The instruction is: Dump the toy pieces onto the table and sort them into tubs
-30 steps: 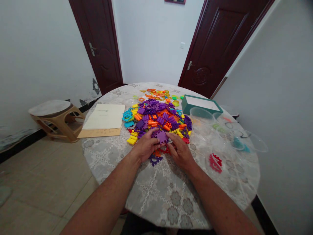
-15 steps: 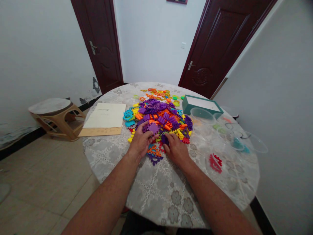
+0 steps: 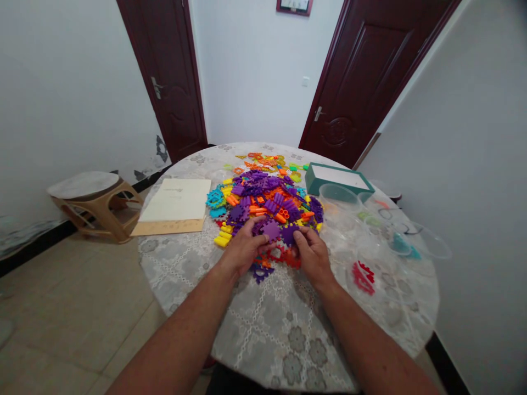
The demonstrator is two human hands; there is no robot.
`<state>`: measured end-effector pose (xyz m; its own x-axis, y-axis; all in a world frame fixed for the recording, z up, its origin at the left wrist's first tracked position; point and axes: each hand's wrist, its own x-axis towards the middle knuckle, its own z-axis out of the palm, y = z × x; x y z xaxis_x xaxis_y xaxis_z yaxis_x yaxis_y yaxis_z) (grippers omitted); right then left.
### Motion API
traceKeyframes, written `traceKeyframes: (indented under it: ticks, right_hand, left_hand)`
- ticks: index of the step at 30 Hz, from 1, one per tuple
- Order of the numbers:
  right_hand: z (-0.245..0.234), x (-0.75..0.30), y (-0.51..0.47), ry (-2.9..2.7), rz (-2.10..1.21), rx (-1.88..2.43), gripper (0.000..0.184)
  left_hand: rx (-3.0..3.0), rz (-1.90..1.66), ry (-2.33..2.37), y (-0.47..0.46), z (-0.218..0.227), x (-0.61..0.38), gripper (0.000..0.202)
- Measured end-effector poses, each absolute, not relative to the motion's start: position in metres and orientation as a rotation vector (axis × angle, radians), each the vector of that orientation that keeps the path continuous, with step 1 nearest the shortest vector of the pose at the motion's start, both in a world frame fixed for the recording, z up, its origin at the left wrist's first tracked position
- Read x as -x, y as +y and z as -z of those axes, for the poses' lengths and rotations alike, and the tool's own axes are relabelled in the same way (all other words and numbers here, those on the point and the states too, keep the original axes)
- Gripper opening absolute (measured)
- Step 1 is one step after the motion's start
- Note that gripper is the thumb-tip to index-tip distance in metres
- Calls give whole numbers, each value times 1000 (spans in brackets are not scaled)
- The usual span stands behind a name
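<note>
A heap of plastic building pieces (image 3: 267, 198), mostly purple with orange, yellow and cyan, lies in the middle of a round table (image 3: 255, 323) under a grey patterned cloth. At the heap's near edge my left hand (image 3: 244, 248) pinches a flat purple toothed piece (image 3: 272, 230). My right hand (image 3: 313, 253) grips a second purple piece (image 3: 289, 233) right beside it. The two pieces touch or nearly touch between my hands. Red and orange pieces (image 3: 284, 257) lie just under my fingers.
Clear plastic bowls (image 3: 370, 230) stand at the right, one with red pieces (image 3: 363, 274), one with teal. A teal box (image 3: 337, 178) sits behind them. A cream booklet (image 3: 175, 200) lies at the left. A stool (image 3: 93, 203) stands on the floor; two dark doors behind.
My left hand came back from the pile with a purple piece toward the near edge. My right hand lifted off the table and closed on another purple piece, bringing it beside the first.
</note>
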<state>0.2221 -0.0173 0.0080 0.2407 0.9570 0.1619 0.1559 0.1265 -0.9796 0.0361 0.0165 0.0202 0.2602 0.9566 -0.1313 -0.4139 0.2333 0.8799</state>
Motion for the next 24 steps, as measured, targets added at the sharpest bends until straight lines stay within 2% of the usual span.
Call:
traceKeyframes:
  ticks: [7, 16, 20, 24]
  right_hand:
    - [-5, -220, -15, -1191, -879, 1331, 33]
    - [5, -218, -11, -937, -1314, 1112, 43]
    - [5, -220, -10, -871, -1382, 1047, 39]
    - [4, -222, -9, -788, -1400, 1029, 36]
  left_hand:
    - [-981, -1030, 802, 10, -21, -40, 64]
    - [-1256, -1095, 963, 12, -17, -37, 53]
    - [-1146, -1059, 929, 11, -17, -42, 50]
    - [-891, -1045, 782, 10, -18, -45, 58]
